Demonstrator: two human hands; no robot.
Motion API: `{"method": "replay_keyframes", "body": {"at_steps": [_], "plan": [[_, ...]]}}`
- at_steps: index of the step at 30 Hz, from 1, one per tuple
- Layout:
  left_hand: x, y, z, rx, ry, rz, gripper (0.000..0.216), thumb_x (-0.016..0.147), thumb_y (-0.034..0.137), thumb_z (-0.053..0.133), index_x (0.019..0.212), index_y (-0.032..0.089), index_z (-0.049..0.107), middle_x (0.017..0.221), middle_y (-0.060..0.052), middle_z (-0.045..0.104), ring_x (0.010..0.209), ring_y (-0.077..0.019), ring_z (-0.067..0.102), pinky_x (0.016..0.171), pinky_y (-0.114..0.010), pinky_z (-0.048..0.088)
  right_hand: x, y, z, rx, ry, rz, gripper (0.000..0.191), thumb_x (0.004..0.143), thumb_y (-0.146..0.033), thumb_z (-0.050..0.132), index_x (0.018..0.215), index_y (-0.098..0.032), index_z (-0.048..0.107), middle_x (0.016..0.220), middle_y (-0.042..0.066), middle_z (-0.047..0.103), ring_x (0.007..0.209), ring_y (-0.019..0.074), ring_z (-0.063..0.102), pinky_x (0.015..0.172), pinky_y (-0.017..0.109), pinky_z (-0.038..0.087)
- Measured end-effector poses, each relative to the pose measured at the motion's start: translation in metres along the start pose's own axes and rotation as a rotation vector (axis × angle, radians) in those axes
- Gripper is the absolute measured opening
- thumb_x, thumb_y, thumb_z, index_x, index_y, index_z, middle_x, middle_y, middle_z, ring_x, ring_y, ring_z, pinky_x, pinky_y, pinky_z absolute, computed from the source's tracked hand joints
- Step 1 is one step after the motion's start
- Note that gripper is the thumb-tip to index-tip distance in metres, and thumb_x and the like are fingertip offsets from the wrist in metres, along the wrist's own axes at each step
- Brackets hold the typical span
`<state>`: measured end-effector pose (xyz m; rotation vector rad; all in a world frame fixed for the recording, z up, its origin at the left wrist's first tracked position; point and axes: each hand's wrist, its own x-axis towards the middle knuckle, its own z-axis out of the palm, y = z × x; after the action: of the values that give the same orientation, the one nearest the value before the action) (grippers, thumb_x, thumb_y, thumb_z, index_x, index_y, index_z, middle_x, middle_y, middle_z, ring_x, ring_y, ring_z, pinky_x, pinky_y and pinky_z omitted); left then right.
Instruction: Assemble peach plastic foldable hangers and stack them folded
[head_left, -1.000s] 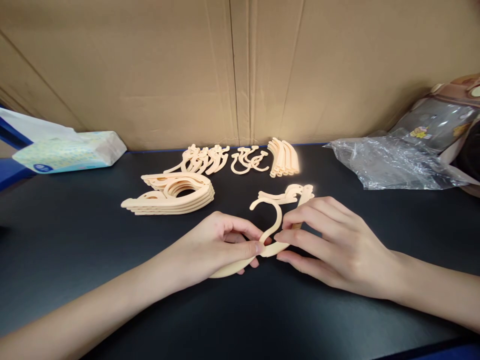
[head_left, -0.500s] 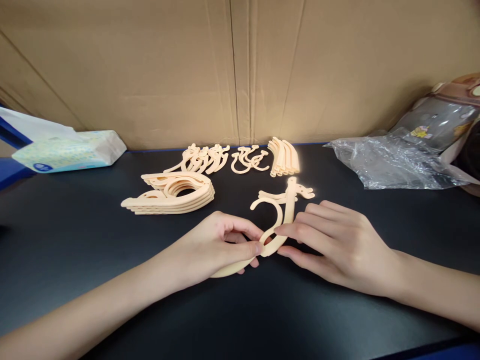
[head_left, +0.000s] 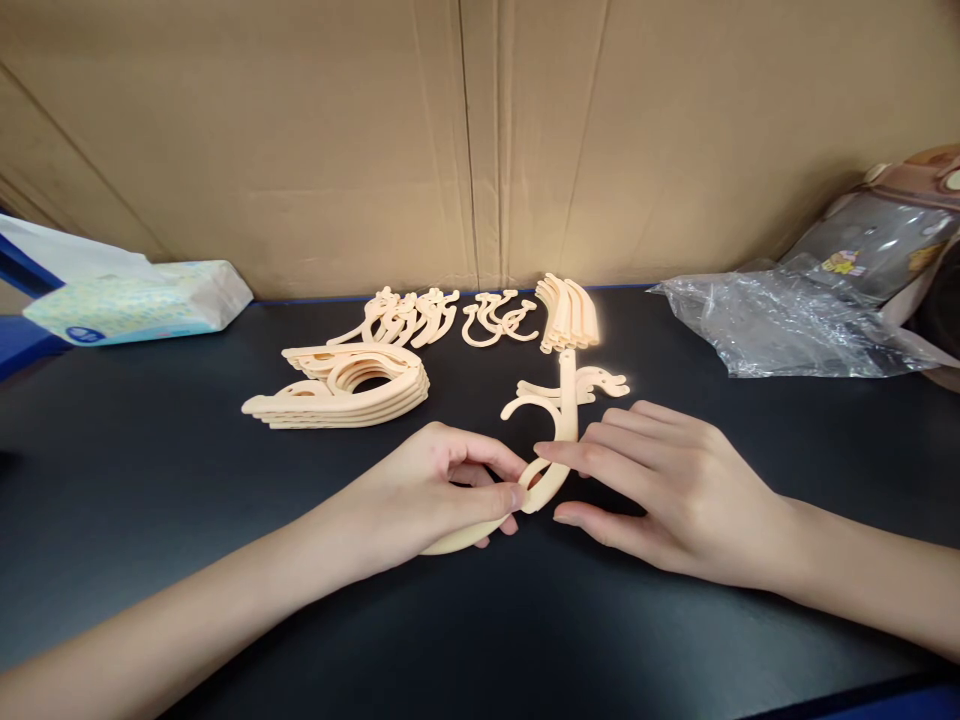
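Note:
My left hand pinches a cream folding hanger near its pivot, thumb on top. One arm of the hanger runs back under my left palm, partly hidden, while the other points away across the table. Its curved hook sticks up to the left of that arm. My right hand lies with fingers stretched against the upright arm; the index fingertip rests over it, and the thumb stands a little apart. Just behind are some loose cream hanger pieces.
A stack of flat hanger pieces lies left of centre. Farther back sit a jumbled pile of pieces, loose hooks and straight arms. A tissue pack is at left, crinkled clear plastic at right; cardboard stands behind.
The upright hanger arm has swung left toward the hook, with my right index finger following it. My right thumb has come away from the arm. My left hand keeps its place.

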<state>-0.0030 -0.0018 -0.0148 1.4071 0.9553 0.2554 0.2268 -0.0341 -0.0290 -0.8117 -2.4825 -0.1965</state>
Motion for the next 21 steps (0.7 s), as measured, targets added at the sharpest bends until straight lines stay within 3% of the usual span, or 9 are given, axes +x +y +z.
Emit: {"method": "replay_keyframes", "body": {"at_steps": [14, 18, 21], "plan": [[0.0007, -0.0011, -0.0015, 0.094, 0.0, 0.02, 0.025, 0.084, 0.036, 0.066, 0.096, 0.017, 0.074, 0.076, -0.002, 0.071, 0.071, -0.0126, 0.063, 0.061, -0.018, 0.046, 0.0015, 0.0007, -0.0001, 0.022, -0.025, 0.032, 0.026, 0.094, -0.034, 0.059, 0.107, -0.012, 0.065, 0.081, 0.002, 0.066, 0.07, 0.0148, 0.057, 0.065, 0.029, 0.039], [-0.001, 0.0033, -0.0026, 0.177, -0.052, 0.074, 0.024, 0.084, 0.038, 0.068, 0.097, 0.019, 0.075, 0.072, 0.001, 0.069, 0.066, -0.0089, 0.058, 0.052, -0.014, 0.039, 0.0028, 0.0002, -0.0007, 0.046, -0.035, 0.042, 0.021, 0.095, -0.033, 0.058, 0.099, -0.014, 0.065, 0.078, 0.001, 0.064, 0.068, 0.0144, 0.056, 0.064, 0.028, 0.038], [-0.002, 0.0049, -0.0033, 0.214, -0.072, 0.088, 0.023, 0.083, 0.035, 0.071, 0.101, 0.022, 0.075, 0.083, 0.003, 0.072, 0.061, -0.0054, 0.054, 0.047, -0.012, 0.035, 0.0024, 0.0021, -0.0016, 0.058, -0.057, 0.068, 0.024, 0.096, -0.037, 0.055, 0.093, -0.015, 0.064, 0.073, 0.001, 0.062, 0.067, 0.0147, 0.055, 0.064, 0.028, 0.037]]}}
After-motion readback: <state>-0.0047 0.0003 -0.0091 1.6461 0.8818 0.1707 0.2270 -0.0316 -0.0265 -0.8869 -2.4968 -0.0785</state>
